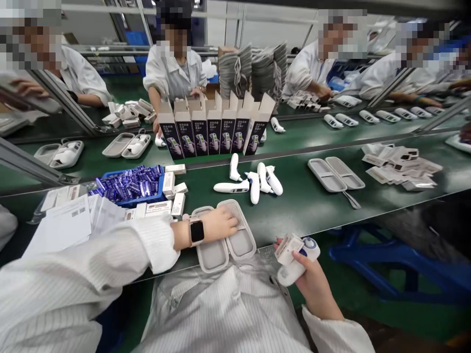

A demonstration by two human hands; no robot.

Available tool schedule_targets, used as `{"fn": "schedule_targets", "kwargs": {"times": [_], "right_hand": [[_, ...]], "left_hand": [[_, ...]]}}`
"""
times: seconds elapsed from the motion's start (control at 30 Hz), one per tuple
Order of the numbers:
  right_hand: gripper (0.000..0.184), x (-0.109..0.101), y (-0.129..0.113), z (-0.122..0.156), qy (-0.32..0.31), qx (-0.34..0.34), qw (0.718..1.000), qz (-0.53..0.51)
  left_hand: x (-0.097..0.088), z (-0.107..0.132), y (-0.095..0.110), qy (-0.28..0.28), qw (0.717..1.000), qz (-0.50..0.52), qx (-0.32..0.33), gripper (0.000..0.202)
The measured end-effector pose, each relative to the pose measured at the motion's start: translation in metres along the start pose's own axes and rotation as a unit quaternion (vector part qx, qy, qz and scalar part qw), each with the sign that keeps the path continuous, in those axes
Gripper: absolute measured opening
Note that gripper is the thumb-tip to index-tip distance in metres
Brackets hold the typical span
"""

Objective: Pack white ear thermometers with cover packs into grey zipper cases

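Left of the open gray case (211,252), papers (62,223) lie on the green belt (294,211). Behind them sit a blue bin of small blue packs (128,184) and little white boxes (176,203). The left hand (217,224) lies spread flat, pressing on the case. White thermometers (253,181) lie behind the case. Right of the case and off the belt, the right hand (312,284) curls around a white thermometer (292,274) with a paper card (289,249) on it. Another gray case (331,174) sits farther right.

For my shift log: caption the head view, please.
Left hand rests on an open grey case; right hand holds a white thermometer.
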State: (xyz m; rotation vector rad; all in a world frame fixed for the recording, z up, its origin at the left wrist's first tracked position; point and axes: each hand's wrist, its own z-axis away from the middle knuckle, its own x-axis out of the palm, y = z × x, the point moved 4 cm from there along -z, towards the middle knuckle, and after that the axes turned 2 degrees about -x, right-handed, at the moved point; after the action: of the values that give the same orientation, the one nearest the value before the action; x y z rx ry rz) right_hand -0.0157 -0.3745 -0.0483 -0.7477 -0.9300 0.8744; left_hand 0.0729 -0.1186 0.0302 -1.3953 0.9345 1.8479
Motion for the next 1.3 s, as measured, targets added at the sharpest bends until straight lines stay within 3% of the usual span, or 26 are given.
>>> {"fn": "schedule_targets", "kwargs": {"times": [0.1, 0.17, 0.27, 0.37, 0.5, 0.57, 0.67, 0.77, 0.93, 1.1, 1.17, 1.3], "right_hand": [[0.057, -0.018, -0.002, 0.010, 0.059, -0.014, 0.998, -0.029], [0.061, -0.031, -0.009, 0.018, 0.105, -0.021, 0.993, -0.043], [0.065, -0.047, -0.026, 0.026, 0.143, -0.036, 0.988, -0.042], [0.068, -0.049, -0.043, 0.020, 0.144, -0.064, 0.987, -0.020], [0.066, -0.016, -0.050, -0.014, 0.061, -0.100, 0.993, -0.019], [0.061, 0.015, -0.046, -0.036, -0.004, -0.127, 0.992, -0.025], [0.054, 0.060, -0.031, -0.059, -0.065, -0.154, 0.986, -0.016], [0.049, 0.085, -0.012, -0.065, -0.077, -0.157, 0.985, -0.005], [0.045, 0.095, 0.004, -0.060, -0.085, -0.192, 0.971, 0.115], [0.043, 0.097, 0.017, -0.052, -0.090, -0.173, 0.957, 0.214], [0.043, 0.094, 0.023, -0.043, -0.102, -0.143, 0.959, 0.221], [0.042, 0.086, 0.018, -0.017, -0.119, -0.116, 0.946, 0.279]], "left_hand": [[-0.001, -0.008, -0.006, -0.021, 1.000, 0.004, 0.008, 0.018], [-0.005, -0.009, 0.007, -0.017, 0.999, 0.013, -0.025, 0.010], [-0.008, -0.008, 0.043, 0.005, 0.984, 0.019, -0.176, 0.018], [-0.001, -0.006, 0.076, 0.013, 0.935, 0.032, -0.354, 0.031], [0.015, -0.006, 0.093, -0.002, 0.892, 0.064, -0.447, 0.030], [0.016, -0.007, 0.089, 0.033, 0.897, 0.054, -0.438, 0.024], [0.014, -0.013, 0.083, 0.135, 0.941, 0.027, -0.310, 0.023], [0.026, -0.016, 0.075, 0.146, 0.960, 0.066, -0.229, 0.019], [0.048, -0.004, 0.072, 0.151, 0.925, 0.217, -0.275, 0.007], [0.052, 0.023, 0.084, 0.178, 0.885, 0.367, -0.225, 0.013], [0.055, 0.035, 0.089, 0.216, 0.876, 0.374, -0.213, 0.012], [0.063, 0.052, 0.101, 0.284, 0.891, 0.299, -0.189, 0.015]]}}
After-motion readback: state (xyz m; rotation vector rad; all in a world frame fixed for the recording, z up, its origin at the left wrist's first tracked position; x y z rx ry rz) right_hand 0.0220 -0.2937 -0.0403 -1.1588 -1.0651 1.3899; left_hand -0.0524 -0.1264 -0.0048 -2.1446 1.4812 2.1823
